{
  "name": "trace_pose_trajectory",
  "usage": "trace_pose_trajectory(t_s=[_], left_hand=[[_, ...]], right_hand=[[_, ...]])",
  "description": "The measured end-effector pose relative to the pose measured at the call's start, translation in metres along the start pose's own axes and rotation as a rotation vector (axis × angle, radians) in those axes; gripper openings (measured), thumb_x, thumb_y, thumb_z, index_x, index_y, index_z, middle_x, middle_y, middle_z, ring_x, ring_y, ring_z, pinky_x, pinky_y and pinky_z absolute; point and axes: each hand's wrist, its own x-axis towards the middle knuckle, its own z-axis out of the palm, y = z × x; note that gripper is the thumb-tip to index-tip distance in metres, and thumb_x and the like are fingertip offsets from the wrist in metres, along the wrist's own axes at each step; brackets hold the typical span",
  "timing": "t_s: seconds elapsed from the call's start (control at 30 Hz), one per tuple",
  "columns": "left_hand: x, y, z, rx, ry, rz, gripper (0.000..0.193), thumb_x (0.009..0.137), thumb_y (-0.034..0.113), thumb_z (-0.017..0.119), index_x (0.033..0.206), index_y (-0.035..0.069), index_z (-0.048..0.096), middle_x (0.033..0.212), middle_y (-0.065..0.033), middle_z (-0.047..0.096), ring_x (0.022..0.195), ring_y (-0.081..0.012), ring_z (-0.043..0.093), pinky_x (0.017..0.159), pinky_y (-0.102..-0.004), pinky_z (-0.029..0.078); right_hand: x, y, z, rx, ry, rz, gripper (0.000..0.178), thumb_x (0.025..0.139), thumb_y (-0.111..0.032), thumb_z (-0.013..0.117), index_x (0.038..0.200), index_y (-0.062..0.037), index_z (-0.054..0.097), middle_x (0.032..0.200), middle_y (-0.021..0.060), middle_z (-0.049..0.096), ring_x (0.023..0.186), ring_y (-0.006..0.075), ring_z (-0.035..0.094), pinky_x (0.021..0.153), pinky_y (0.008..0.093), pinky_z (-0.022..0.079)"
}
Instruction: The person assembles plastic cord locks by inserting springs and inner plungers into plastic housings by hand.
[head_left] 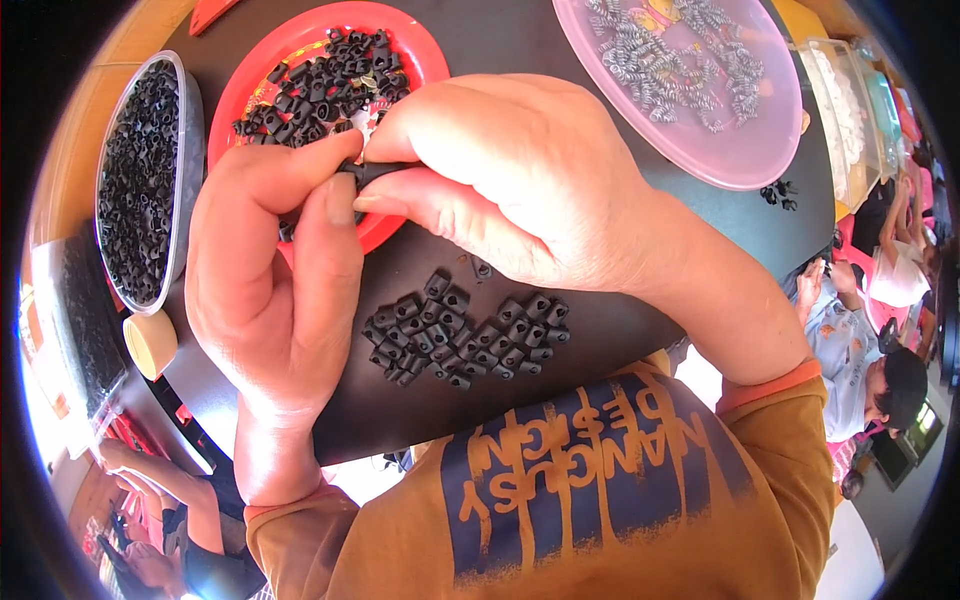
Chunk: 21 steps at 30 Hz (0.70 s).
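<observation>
Over the near edge of a red plate (235,90), my two hands meet fingertip to fingertip. A small black plastic piece (375,173) sits pinched between them; its shape is mostly covered by the fingers. My left hand (280,250) grips one end with thumb and forefinger. At the other end, my right hand (520,175) closes its thumb and forefinger on the piece. Black plastic pieces (330,85) lie loose in the red plate. Closer to me, a cluster of short black barrel-shaped pieces with holes (465,335) rests on the dark table (390,410).
A pink plate (745,165) of metal springs (660,65) stands at the far right, with a few black pieces (778,194) beside it. On the left are a clear tub (184,190) full of black parts and a tan round object (150,343). Other people (840,320) sit on both sides.
</observation>
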Motion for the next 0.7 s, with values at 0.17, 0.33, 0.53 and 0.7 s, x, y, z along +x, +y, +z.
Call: trace_pose_trajectory(t_s=[0.17,0.33,0.53,0.7], left_hand=[[0.002,0.012,-0.005,-0.249,-0.025,-0.264,0.015,0.086,-0.006,0.059,0.1,-0.005,0.065,0.084,-0.006,0.059,0.072,-0.0116,0.052,0.068,-0.0219,0.042],[0.001,0.004,-0.007,-0.199,-0.069,-0.155,0.017,0.085,-0.008,0.059,0.1,-0.006,0.064,0.084,-0.0079,0.061,0.072,-0.0139,0.054,0.068,-0.0232,0.043],[0.0,0.004,-0.006,0.146,-0.046,0.07,0.02,0.08,-0.011,0.061,0.099,-0.005,0.065,0.083,-0.0116,0.062,0.071,-0.0205,0.059,0.066,-0.0273,0.047],[0.0,0.001,-0.003,0.051,-0.012,0.032,0.027,0.075,-0.012,0.063,0.101,-0.004,0.066,0.082,-0.0107,0.062,0.07,-0.0197,0.058,0.064,-0.0272,0.047]], right_hand=[[0.0,-0.001,-0.001,0.051,0.009,-0.019,0.024,0.083,-0.021,0.068,0.075,-0.0035,0.053,0.07,0.0135,0.059,0.068,0.0352,0.061,0.058,0.0455,0.048],[-0.001,-0.004,-0.002,0.046,-0.02,0.012,0.023,0.083,-0.02,0.067,0.075,-0.0032,0.054,0.069,0.0139,0.06,0.067,0.0354,0.061,0.058,0.0451,0.048],[0.0,-0.005,-0.002,0.036,-0.039,0.027,0.025,0.084,-0.022,0.067,0.074,-0.0031,0.055,0.068,0.0145,0.06,0.066,0.0358,0.062,0.058,0.0453,0.047],[-0.001,-0.006,0.0,0.148,0.024,0.068,0.025,0.084,-0.023,0.068,0.076,-0.0018,0.059,0.07,0.0158,0.062,0.067,0.036,0.062,0.057,0.0427,0.048]])
